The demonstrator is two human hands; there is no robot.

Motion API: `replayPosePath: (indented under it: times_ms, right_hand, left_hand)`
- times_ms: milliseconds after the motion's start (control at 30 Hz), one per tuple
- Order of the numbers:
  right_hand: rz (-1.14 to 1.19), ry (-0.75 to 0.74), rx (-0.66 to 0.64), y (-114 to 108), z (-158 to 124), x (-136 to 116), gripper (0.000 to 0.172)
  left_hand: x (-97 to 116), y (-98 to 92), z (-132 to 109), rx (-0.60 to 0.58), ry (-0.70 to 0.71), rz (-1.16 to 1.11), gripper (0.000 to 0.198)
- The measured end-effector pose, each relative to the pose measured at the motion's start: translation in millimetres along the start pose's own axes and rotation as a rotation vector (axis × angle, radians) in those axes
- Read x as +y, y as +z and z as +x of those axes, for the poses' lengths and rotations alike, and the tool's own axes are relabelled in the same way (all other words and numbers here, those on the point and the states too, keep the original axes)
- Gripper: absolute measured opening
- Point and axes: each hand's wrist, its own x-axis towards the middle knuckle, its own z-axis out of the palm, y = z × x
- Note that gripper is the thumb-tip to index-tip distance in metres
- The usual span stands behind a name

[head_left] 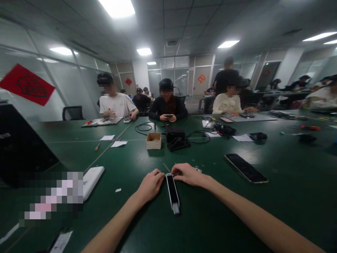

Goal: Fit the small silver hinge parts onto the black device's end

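Observation:
A narrow black device with a silver rim (173, 192) lies flat on the green table (210, 211), its long side pointing away from me. My left hand (151, 183) and my right hand (188, 174) meet at its far end. Both have their fingers curled and pinched against that end, the left from the left side, the right from the right side. A ring shows on my left hand. A small white piece (198, 170) lies just right of my right hand.
A dark phone (246, 168) lies to the right, a white flat box (91, 181) to the left. Further off stand a small cardboard box (153, 140) and a black station with cables (177, 137). Several other people sit across the table.

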Motion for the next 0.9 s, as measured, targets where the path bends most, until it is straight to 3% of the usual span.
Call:
replayPosePath:
  times_ms: [367,500,700,900]
  right_hand:
    - [0.030,0.016,-0.029,-3.1,-1.8,-4.7,0.018]
    - [-0.099,0.042,-0.001,-14.6,-0.4,-3.7,0.022]
    - [-0.521,0.347,0.091,-39.6,-1.8,16.6,0.023]
    - [-0.501,0.501,0.064,-50.3,-5.1,44.2,0.019]
  left_hand:
    - [1.6,-1.0,-1.4,-0.009,-0.015,-0.008,0.029]
    - [0.4,-0.5,-0.1,-0.009,-0.016,-0.006,0.030]
    - [-3.8,0.3,3.9,-0.016,-0.003,-0.001,0.031]
    - [-6.9,2.5,6.2,-0.002,0.004,-0.016,0.030]
